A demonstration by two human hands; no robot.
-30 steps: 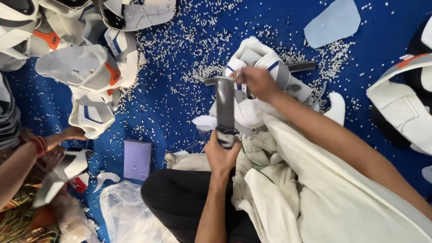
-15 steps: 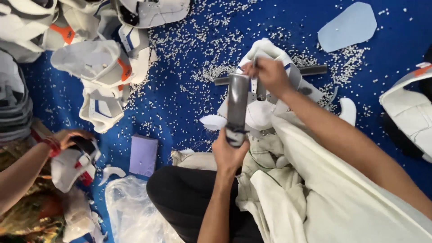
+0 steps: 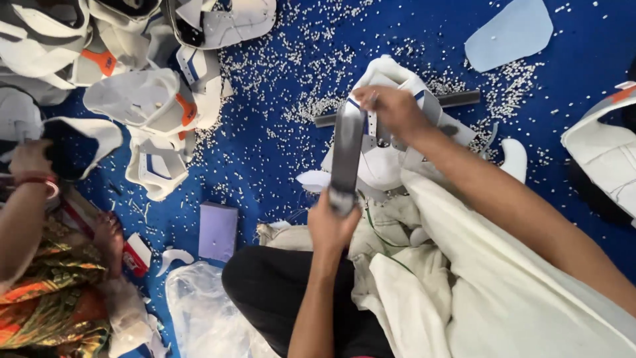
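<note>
My left hand [image 3: 333,225] grips the near end of a flat grey metal bar [image 3: 347,151] that stands upright against a white padded piece with blue trim [image 3: 387,149]. My right hand [image 3: 392,110] rests on top of that padded piece, fingers closed on a white strap beside the bar's top end. A second dark bar [image 3: 457,99] lies crosswise behind the piece. The padded piece sits on crumpled cream cloth [image 3: 464,292] over my lap, next to my black-clad knee [image 3: 271,285].
A blue mat [image 3: 278,159] is strewn with small white beads. A heap of white pads with orange and blue trim [image 3: 142,99] lies at the upper left. Another person's hand [image 3: 30,159] holds a pad at left. A lilac block [image 3: 218,231], clear plastic bag [image 3: 199,311] and pale blue cutout [image 3: 509,34] lie around.
The view has shifted slightly; my hands keep their hold on the bar and the padded piece. The other person's hand has moved up and left, lifting a pad.
</note>
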